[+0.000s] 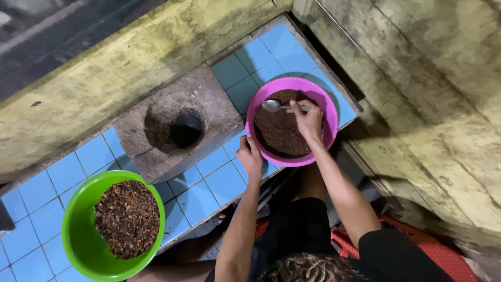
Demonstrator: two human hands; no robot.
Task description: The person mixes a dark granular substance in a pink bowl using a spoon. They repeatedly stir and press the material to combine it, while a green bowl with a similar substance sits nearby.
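Note:
A pink plastic bowl (326, 107) full of dark brown ground powder stands on the blue-tiled counter at the right. My right hand (309, 119) is over the bowl and grips the handle of a metal spoon (272, 106), whose scoop lies above the powder at the bowl's left side. My left hand (249, 155) rests against the bowl's near-left rim, fingers curled on the edge.
A stone mortar block (177, 122) with a round hollow sits mid-counter. A green bowl (78, 230) of coarse brown chips stands at the front left. A stained yellow wall runs behind, a worn wall at the right, and a red crate (443, 256) lies by my legs.

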